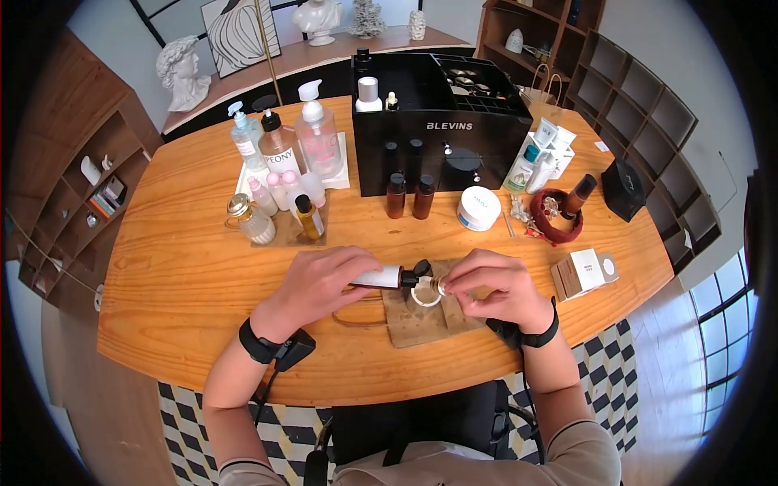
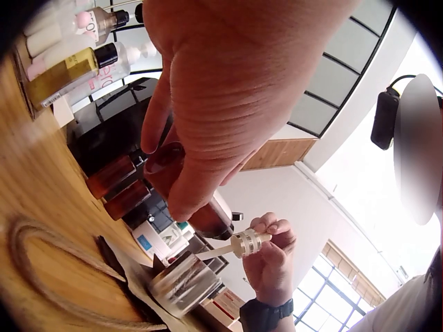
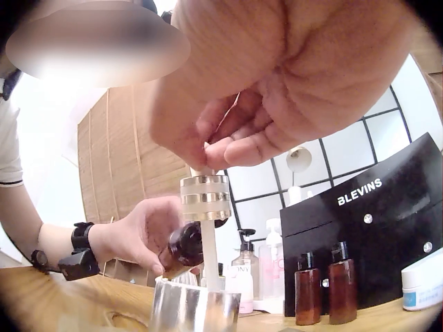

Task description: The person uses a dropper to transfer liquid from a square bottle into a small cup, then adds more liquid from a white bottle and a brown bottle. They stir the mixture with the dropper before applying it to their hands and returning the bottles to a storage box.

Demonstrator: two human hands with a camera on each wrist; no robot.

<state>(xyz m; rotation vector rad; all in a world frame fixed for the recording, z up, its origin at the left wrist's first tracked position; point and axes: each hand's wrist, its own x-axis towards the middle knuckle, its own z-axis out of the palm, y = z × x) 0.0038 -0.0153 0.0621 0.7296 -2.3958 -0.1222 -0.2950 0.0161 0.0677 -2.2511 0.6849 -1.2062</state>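
Left hand (image 1: pixel 320 283) curled round the brown bottle (image 3: pixel 181 247), tilted near the glass jar (image 2: pixel 181 285)! Right hand (image 1: pixel 496 283) pinches the gold-banded dropper (image 3: pixel 205 198), pipette at the jar's rim.

Pale walls (image 1: pixel 673 49) and cubby shelves (image 1: pixel 638 87) stand beyond a checked floor (image 1: pixel 606 377), bright windows (image 1: pixel 728 332) at right.

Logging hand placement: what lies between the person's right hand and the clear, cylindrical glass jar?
The right wrist view shows a gold-and-white dropper, its thin pipette pointing down toward the jar.
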